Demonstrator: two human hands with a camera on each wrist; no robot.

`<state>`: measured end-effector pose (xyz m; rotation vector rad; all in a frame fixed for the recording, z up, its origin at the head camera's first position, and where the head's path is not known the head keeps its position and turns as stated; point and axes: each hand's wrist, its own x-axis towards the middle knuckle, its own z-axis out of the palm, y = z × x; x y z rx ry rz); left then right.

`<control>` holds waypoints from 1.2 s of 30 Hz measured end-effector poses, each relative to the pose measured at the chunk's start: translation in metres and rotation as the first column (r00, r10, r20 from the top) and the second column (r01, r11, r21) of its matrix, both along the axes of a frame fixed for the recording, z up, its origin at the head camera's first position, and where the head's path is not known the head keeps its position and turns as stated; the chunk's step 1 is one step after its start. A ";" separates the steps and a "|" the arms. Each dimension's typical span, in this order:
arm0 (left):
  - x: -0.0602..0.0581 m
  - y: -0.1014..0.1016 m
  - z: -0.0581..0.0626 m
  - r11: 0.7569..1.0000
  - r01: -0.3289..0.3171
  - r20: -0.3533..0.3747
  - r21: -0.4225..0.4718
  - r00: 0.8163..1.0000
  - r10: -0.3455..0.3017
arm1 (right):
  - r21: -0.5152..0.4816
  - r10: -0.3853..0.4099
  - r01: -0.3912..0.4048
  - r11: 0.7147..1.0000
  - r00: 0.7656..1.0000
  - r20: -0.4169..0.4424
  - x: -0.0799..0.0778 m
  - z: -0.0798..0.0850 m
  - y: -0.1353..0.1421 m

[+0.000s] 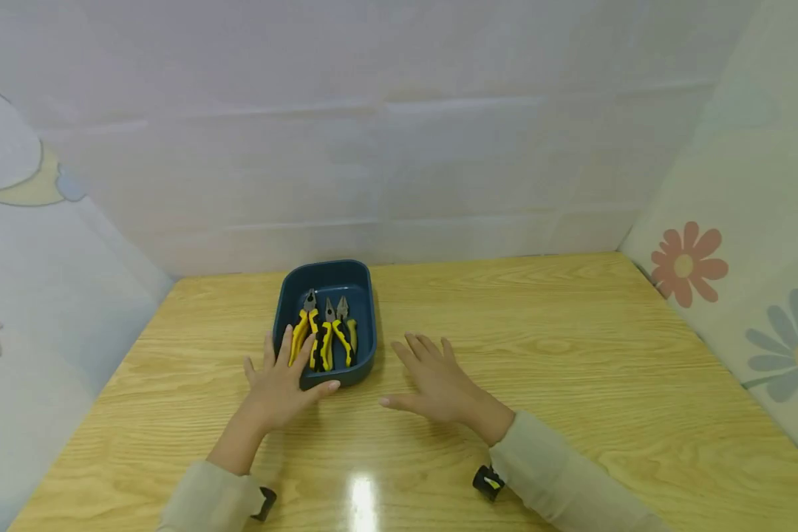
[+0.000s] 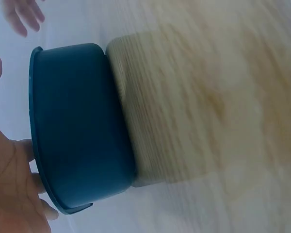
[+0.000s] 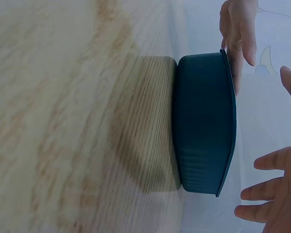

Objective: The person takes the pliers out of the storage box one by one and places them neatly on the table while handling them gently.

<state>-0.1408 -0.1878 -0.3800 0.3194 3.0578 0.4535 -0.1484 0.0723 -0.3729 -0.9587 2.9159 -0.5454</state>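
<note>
A dark blue bin (image 1: 361, 375) stands on the wooden table, and several pliers (image 1: 327, 346) with yellow and black handles lie inside it, jaws toward the far side. My left hand (image 1: 281, 391) is spread over the bin's near left corner, its fingers straight and partly covering the bin's left edge. Whether it touches the rim I cannot tell. To the right of the bin, my right hand (image 1: 442, 383) hovers with fingers spread, apart from the bin. Both wrist views show the bin's outer wall (image 2: 80, 121) from the side, and the right wrist view shows the fingers (image 3: 262, 191) holding nothing.
The wooden table (image 1: 539, 332) reaches back to a pale sheeted wall (image 1: 386, 162). Side panels with printed flowers (image 1: 683, 266) and a moon stand on the right and left. A small black device (image 1: 488, 482) is worn at the right wrist.
</note>
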 end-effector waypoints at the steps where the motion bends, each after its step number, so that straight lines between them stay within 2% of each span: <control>1: 0.000 -0.001 0.000 1.000 -0.002 0.000 0.003 1.000 0.002 | 0.000 0.002 -0.002 1.000 1.000 0.001 0.000 0.001 -0.001; 14: -0.003 -0.010 -0.002 0.999 -0.040 -0.008 -0.005 0.999 0.040 | -0.022 0.050 -0.049 0.999 0.998 0.031 -0.010 0.005 -0.025; 27: -0.005 -0.021 -0.003 0.995 -0.089 0.066 0.054 0.994 0.086 | -0.018 0.082 -0.081 0.997 0.993 0.081 -0.014 0.012 -0.044; 36: -0.005 -0.024 -0.001 0.993 -0.101 0.075 0.054 0.992 0.097 | -0.053 0.091 -0.086 0.995 0.991 0.097 -0.018 0.012 -0.054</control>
